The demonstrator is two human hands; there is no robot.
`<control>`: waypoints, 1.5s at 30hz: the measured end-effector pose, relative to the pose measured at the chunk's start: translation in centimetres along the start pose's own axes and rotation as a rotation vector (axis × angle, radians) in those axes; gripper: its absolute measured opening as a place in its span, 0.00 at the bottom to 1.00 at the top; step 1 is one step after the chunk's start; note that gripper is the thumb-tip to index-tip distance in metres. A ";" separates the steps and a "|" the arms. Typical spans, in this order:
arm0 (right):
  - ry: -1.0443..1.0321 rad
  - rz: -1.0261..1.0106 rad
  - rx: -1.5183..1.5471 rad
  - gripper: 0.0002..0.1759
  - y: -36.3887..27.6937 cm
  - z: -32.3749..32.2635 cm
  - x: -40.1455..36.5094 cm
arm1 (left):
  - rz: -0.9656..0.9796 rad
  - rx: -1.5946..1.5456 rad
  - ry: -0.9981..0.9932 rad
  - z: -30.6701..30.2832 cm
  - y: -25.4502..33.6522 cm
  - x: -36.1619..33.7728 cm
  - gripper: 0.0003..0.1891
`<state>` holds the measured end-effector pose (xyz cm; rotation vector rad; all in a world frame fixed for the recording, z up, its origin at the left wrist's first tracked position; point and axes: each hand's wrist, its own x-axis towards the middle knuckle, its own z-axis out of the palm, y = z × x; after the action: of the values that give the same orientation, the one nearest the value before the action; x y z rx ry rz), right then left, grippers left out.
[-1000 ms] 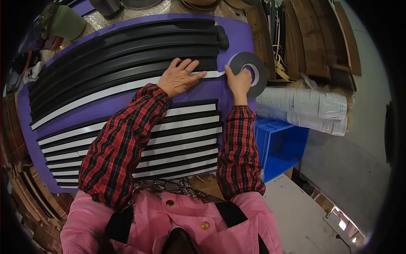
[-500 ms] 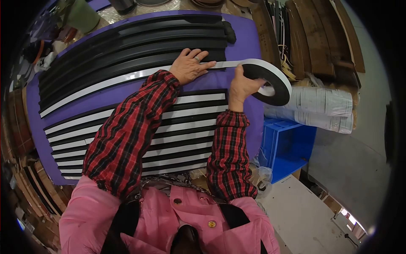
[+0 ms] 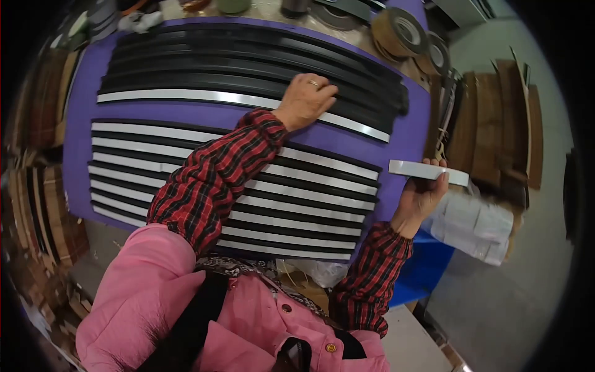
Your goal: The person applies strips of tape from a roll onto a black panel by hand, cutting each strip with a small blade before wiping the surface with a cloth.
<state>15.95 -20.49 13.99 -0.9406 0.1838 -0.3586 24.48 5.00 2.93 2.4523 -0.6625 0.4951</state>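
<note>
My right hand [image 3: 423, 198] grips a roll of white tape [image 3: 427, 172], seen nearly edge-on past the right end of the strips. My left hand [image 3: 307, 100], a ring on one finger, rests on the black strips with its fingers curled; what lies under the fingertips is hidden. The nearest black strip [image 3: 186, 97] of the upper group carries a white band of tape to both ends, partly covered by my left hand. Bare black strips [image 3: 235, 59] lie behind it. Closer to me is a group of black strips with white tape [image 3: 297, 192].
A purple mat [image 3: 77, 136] lies under the strips. Several tape rolls [image 3: 400, 34] stand at the back right. Beyond the right edge are brown boards [image 3: 489, 124], plastic-wrapped white rolls [image 3: 474, 226] and a blue crate [image 3: 424, 263].
The tape roll no longer joins the strip; my right hand has carried it right and nearer me, turning it edge-on. My left hand's fingers have curled. The view has swung.
</note>
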 end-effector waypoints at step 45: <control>-0.137 -0.581 -1.719 0.37 20.9 7.4 2.7 | -1.290 -0.311 0.093 -29.3 -36.5 -23.3 0.14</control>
<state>25.32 -4.67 1.25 -2.7369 0.0478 -0.6648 19.77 56.93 0.04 2.0050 0.8269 -0.0370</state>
